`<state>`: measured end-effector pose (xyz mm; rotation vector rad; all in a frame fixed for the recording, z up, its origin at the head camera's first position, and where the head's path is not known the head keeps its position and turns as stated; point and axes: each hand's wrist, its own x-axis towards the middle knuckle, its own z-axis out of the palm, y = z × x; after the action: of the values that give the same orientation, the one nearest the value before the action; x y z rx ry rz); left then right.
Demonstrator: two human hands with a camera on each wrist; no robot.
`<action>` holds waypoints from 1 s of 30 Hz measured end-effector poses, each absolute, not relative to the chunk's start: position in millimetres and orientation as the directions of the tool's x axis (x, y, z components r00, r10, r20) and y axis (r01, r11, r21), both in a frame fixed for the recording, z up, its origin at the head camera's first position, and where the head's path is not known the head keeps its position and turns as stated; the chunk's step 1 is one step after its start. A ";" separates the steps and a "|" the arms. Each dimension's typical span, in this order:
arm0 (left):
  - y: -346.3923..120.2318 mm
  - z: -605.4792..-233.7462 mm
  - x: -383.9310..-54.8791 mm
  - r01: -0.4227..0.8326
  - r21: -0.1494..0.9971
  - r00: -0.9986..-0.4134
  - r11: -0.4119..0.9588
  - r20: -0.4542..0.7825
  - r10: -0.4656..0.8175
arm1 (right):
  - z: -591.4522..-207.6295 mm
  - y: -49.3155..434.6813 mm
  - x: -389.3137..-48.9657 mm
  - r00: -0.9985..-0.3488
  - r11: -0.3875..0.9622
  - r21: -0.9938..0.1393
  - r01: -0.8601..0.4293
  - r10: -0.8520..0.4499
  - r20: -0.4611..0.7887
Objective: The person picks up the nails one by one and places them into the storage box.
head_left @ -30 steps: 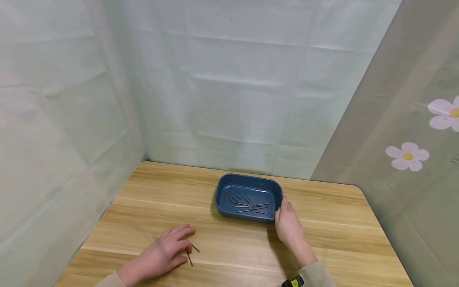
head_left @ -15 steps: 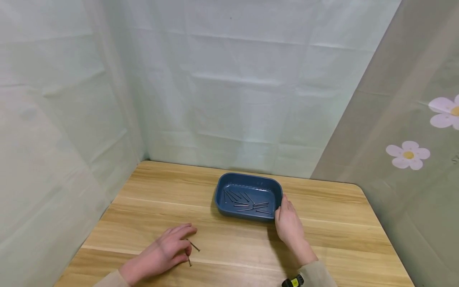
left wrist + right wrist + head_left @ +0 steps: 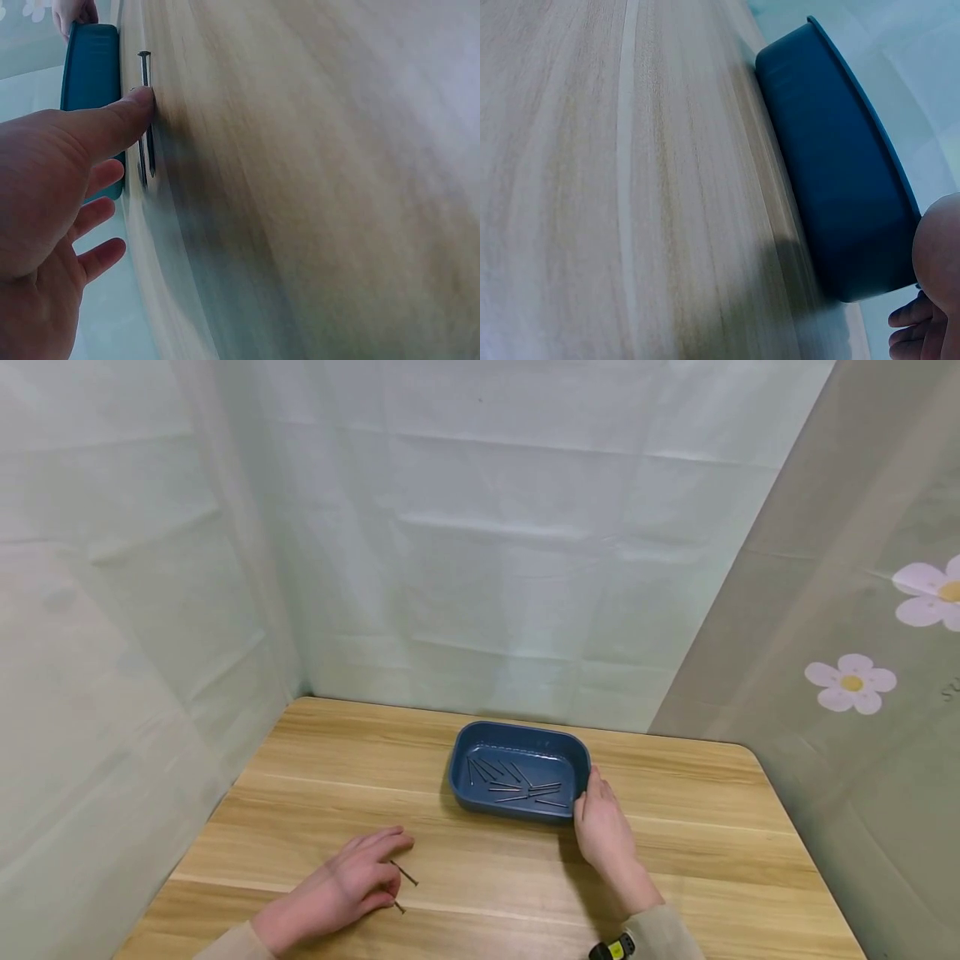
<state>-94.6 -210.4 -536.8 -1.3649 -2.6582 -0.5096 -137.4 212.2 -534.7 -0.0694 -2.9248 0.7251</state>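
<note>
On the table, my left hand (image 3: pixel 348 885) has thumb and index finger together at a nail, whose head end (image 3: pixel 401 908) pokes out below the thumb. The left wrist view shows the thumb across the nail (image 3: pixel 144 67), the index finger hidden behind it and the other fingers spread. A second nail (image 3: pixel 406 873) lies on the wood just right of the fingers. My right hand (image 3: pixel 606 831) holds the right end of a blue rectangular container (image 3: pixel 517 814), thumb at its near corner and fingers along its end wall. Several dark nails (image 3: pixel 506 789) are scattered on its floor.
The wood-grain table (image 3: pixel 697 877) has rounded far corners. Pale cloth (image 3: pixel 487 568) hangs behind and on the left; a flowered cloth (image 3: pixel 810 610) hangs on the right. A dark and yellow wrist strap (image 3: pixel 615 949) sits at the right sleeve.
The nail at my left thumb has shifted and turned slightly, with less of it showing. The left fingers have edged a little right. The right hand and container stay put.
</note>
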 end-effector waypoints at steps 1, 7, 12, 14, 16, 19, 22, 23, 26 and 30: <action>-210.2 -536.4 -94.6 0.803 0.247 -0.593 0.543 0.235 0.770 | -534.6 212.3 -137.3 -0.991 0.883 -0.469 0.014 0.076 0.112; -208.5 -533.3 -94.5 0.792 0.247 -0.603 0.558 0.179 0.777 | -534.0 211.9 -137.1 -0.991 0.881 -0.473 0.013 0.076 0.114; -206.8 -530.8 -93.7 0.790 0.246 -0.605 0.562 0.157 0.781 | -534.4 212.0 -136.7 -0.990 0.882 -0.470 0.007 0.074 0.123; -206.5 -530.5 -93.4 0.787 0.247 -0.607 0.565 0.150 0.780 | -534.9 212.1 -136.4 -0.989 0.883 -0.470 0.006 0.073 0.126; -206.5 -530.7 -93.2 0.786 0.245 -0.609 0.567 0.146 0.780 | -535.2 212.2 -136.0 -0.989 0.883 -0.469 0.003 0.071 0.128; -206.7 -532.1 -93.3 0.785 0.245 -0.610 0.568 0.148 0.779 | -535.1 212.4 -135.3 -0.989 0.882 -0.471 -0.009 0.063 0.137; -207.2 -534.1 -93.5 0.789 0.243 -0.606 0.564 0.161 0.779 | -534.6 212.5 -134.9 -0.988 0.881 -0.473 -0.019 0.057 0.145; -207.4 -534.6 -93.5 0.791 0.242 -0.604 0.562 0.165 0.780 | -534.4 212.5 -134.9 -0.988 0.881 -0.473 -0.020 0.056 0.146; -208.1 -535.5 -93.4 0.797 0.238 -0.597 0.555 0.177 0.782 | -534.3 212.2 -135.1 -0.988 0.883 -0.469 -0.015 0.058 0.142; -208.6 -535.3 -93.5 0.800 0.240 -0.594 0.550 0.182 0.784 | -533.9 212.0 -136.0 -0.989 0.883 -0.468 -0.010 0.061 0.135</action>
<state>-93.5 -208.6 -535.3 -1.3895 -2.7188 -0.4633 -136.0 212.0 -533.9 -0.0394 -2.9064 0.7239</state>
